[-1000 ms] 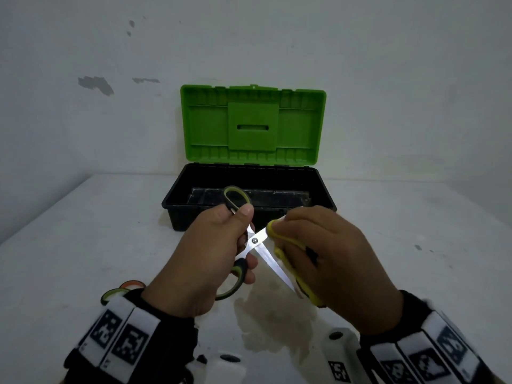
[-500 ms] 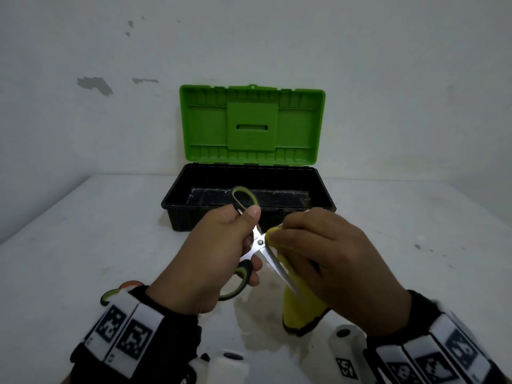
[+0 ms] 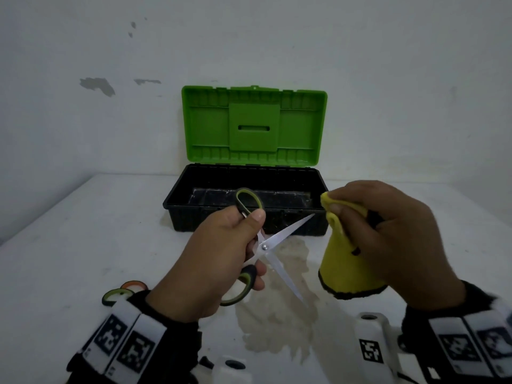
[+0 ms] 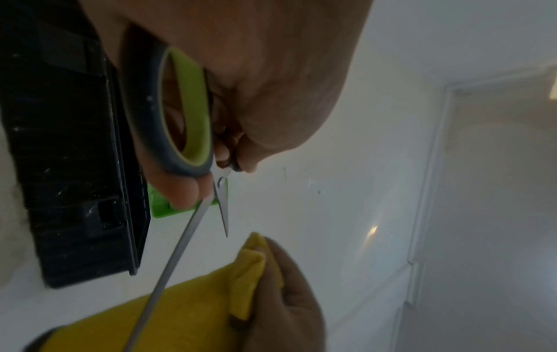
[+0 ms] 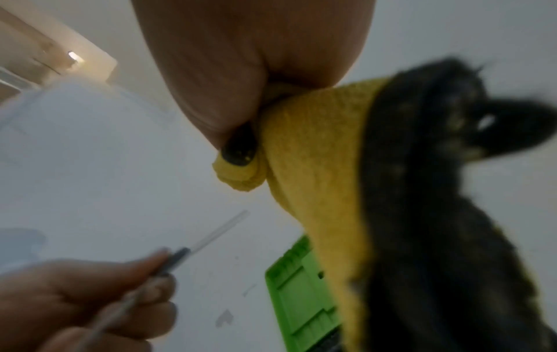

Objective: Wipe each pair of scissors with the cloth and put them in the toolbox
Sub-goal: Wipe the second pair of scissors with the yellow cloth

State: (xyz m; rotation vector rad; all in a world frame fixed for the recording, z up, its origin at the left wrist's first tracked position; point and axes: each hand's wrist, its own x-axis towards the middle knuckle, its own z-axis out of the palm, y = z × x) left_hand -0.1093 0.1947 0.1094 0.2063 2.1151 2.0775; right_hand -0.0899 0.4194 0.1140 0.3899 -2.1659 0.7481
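My left hand (image 3: 221, 261) grips the grey and green handles of a pair of scissors (image 3: 279, 239), whose steel blades are spread wide apart above the table. The same scissors (image 4: 184, 123) fill the left wrist view, blades pointing down. My right hand (image 3: 388, 234) pinches a yellow cloth (image 3: 349, 261) with a dark edge, held just right of the upper blade tip and clear of it. The cloth (image 5: 319, 166) hangs from the fingers in the right wrist view. The toolbox (image 3: 249, 217), black with a green lid raised, stands open behind the hands.
Handles of two more scissors (image 3: 116, 296), one green and one orange, peek out on the table behind my left wrist. A damp stain (image 3: 277, 314) marks the white table under the hands. The wall (image 3: 249, 37) stands right behind the toolbox.
My right hand has slid the cloth off the blade and out to the right. The scissors' blades have opened wider, and the cloth now hangs free.
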